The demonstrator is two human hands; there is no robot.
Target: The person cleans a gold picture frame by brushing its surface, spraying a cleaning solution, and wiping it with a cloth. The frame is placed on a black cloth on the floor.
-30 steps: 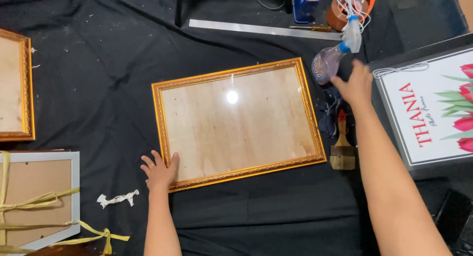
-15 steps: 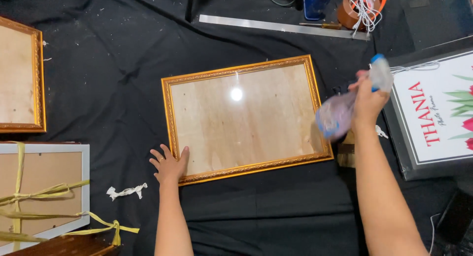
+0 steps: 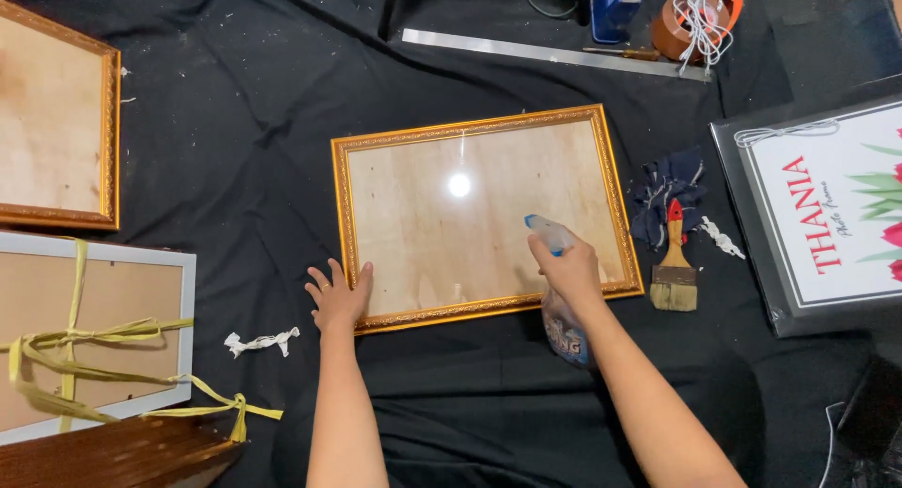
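The spray bottle (image 3: 561, 291) sits clenched in the right hand (image 3: 569, 270), nozzle pointing up-left over the glass, its clear body hanging below the wrist with the forearm angled in from the lower right. Under that hand lies the gold frame (image 3: 482, 216), glazed, a light glare at its middle, wood backing showing through. The left hand (image 3: 338, 293) lies flat and released, fingers spread, pressing the frame's lower-left corner. Just right of the right hand rests a paintbrush (image 3: 675, 263) on the black cloth (image 3: 235, 150).
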